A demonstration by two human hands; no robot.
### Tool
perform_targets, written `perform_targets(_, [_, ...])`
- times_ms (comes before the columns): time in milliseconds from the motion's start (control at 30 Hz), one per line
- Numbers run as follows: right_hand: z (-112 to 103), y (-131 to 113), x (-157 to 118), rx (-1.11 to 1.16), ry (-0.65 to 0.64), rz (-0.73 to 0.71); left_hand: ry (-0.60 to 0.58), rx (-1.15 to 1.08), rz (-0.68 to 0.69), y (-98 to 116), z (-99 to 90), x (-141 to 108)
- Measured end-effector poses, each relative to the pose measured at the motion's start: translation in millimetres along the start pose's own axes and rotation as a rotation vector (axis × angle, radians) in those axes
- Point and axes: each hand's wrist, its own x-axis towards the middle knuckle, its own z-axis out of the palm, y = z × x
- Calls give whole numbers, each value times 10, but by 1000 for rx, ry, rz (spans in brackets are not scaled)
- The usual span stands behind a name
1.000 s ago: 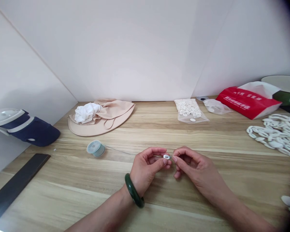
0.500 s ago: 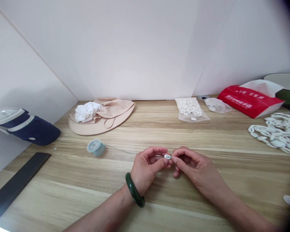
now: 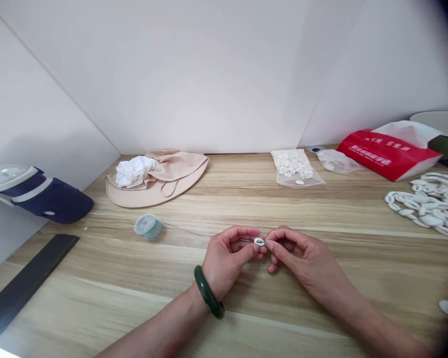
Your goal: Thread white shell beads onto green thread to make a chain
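While pinched between narrow-set fingers (image 3: 269, 244) of left hand (image 3: 227, 256) and right hand (image 3: 302, 261), small white oval bead (image 3: 259, 241), well right of thread spool (image 3: 148, 226), liable to slip and drop onto desk (image 3: 97, 278) through slack grip or sudden tug on thin thread (image 3: 182, 229)

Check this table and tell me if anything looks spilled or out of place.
The loose white oval links at the right stand out: they lie heaped straight on the wooden table, as if tipped out, while similar white pieces at the back sit inside a clear plastic bag.
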Motion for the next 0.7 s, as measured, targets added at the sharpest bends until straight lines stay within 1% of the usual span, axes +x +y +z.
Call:
perform_targets(300, [-3,90,2,-97,-19,-135,2,29,20,-25,-10,13])
perform_targets(533, [3,154,11,-133,-22,-121,-4,72,22,-46,8,1])
perform_targets(700, [0,151,9,-132,-24,-126,-1,57,18,-27,12,-6])
